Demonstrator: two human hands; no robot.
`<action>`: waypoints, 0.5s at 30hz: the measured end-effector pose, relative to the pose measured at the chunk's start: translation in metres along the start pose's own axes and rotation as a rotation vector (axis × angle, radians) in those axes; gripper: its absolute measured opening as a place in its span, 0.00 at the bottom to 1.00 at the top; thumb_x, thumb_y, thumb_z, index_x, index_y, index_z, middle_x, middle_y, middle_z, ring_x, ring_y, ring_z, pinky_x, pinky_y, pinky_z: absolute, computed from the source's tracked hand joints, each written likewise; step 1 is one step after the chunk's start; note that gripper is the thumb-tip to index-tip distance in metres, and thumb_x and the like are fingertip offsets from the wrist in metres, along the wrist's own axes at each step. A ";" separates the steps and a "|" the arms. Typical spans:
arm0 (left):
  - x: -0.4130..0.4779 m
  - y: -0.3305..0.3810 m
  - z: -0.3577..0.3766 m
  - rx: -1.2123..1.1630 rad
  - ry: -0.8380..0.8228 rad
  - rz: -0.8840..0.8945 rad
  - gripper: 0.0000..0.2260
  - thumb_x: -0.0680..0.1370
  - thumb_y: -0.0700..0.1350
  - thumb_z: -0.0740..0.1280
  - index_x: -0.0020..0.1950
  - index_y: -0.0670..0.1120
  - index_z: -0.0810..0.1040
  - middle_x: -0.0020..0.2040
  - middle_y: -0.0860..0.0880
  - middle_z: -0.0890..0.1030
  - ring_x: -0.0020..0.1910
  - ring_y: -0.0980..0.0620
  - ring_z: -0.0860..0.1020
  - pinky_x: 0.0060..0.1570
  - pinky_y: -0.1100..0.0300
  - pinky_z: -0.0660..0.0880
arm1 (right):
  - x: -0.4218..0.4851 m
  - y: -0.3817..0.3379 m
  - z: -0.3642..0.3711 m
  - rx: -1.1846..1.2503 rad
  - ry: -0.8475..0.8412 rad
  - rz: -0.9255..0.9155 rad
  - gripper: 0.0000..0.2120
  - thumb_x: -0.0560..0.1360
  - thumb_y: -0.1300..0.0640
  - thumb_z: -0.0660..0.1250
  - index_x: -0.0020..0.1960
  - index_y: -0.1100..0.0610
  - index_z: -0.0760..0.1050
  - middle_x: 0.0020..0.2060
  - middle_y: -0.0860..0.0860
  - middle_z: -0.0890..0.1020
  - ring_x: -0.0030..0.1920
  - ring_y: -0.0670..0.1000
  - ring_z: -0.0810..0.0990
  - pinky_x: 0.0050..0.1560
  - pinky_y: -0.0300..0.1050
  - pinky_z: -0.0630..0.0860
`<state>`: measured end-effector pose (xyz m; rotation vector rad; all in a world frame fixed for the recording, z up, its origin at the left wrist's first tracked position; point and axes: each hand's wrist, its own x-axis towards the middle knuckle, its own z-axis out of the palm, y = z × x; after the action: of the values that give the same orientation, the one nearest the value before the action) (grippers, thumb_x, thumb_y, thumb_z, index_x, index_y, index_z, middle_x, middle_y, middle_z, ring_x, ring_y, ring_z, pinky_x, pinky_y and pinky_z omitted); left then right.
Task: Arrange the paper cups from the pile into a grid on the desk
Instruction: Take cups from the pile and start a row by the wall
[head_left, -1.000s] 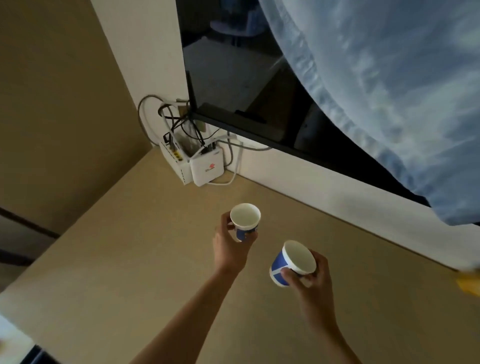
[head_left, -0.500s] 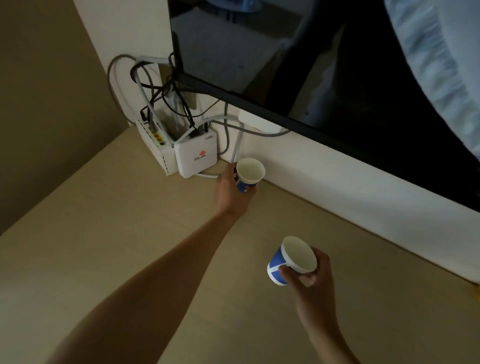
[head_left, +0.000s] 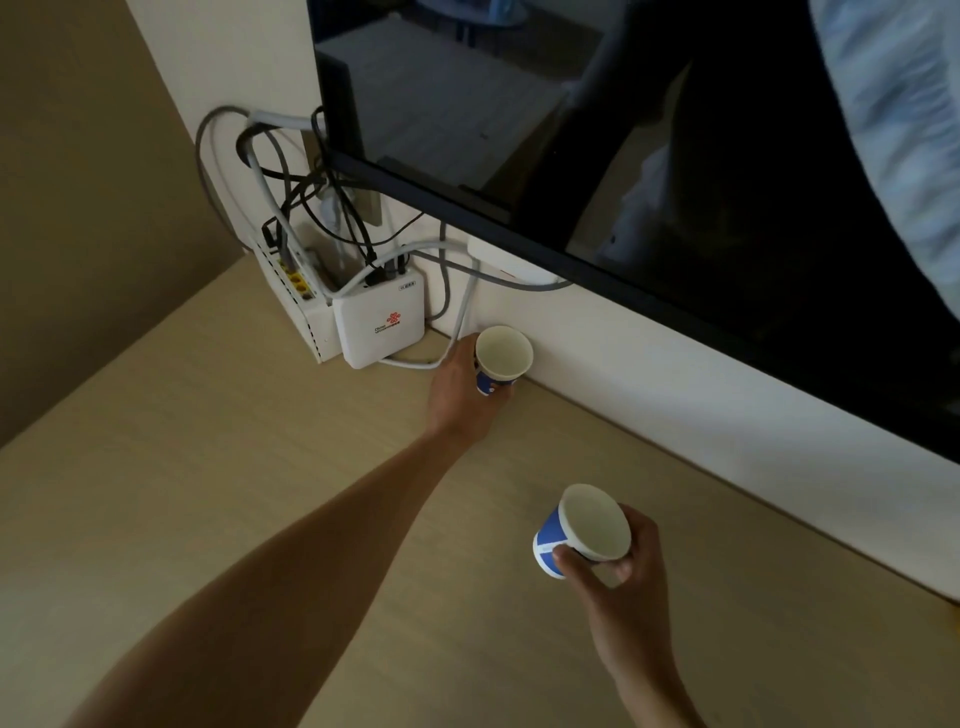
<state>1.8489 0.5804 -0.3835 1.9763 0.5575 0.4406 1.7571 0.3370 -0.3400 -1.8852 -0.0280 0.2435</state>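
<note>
The left hand (head_left: 460, 395) curls its fingers around the blue lower part of the far cup (head_left: 503, 358), which is upright at the back of the desk (head_left: 260, 467), close to the wall (head_left: 675, 374) and near the white router (head_left: 379, 327). The right hand (head_left: 623, 577) grips the near cup (head_left: 582, 530) between thumb and fingers; it is tilted, white inside and blue outside.
</note>
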 end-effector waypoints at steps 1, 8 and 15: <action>0.000 0.000 0.001 0.001 -0.002 0.002 0.27 0.70 0.44 0.79 0.66 0.48 0.74 0.60 0.49 0.80 0.56 0.53 0.78 0.48 0.65 0.73 | 0.002 0.000 0.000 -0.005 0.004 -0.005 0.28 0.65 0.68 0.80 0.56 0.47 0.73 0.49 0.39 0.81 0.48 0.43 0.82 0.48 0.43 0.76; -0.016 0.014 -0.008 -0.012 0.003 -0.127 0.29 0.70 0.44 0.79 0.67 0.45 0.72 0.62 0.48 0.78 0.57 0.55 0.75 0.48 0.66 0.71 | 0.015 -0.005 -0.003 0.008 0.044 -0.050 0.30 0.62 0.62 0.83 0.58 0.50 0.73 0.51 0.45 0.81 0.48 0.43 0.82 0.45 0.35 0.78; -0.112 0.025 -0.039 -0.050 0.024 -0.228 0.32 0.71 0.47 0.78 0.72 0.49 0.68 0.64 0.54 0.76 0.62 0.55 0.75 0.62 0.55 0.75 | 0.059 -0.012 0.014 0.052 0.036 -0.044 0.31 0.64 0.63 0.82 0.62 0.56 0.72 0.54 0.51 0.82 0.51 0.44 0.83 0.48 0.38 0.80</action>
<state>1.7407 0.5360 -0.3519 1.8360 0.7699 0.3329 1.8136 0.3620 -0.3417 -1.8352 -0.0383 0.1779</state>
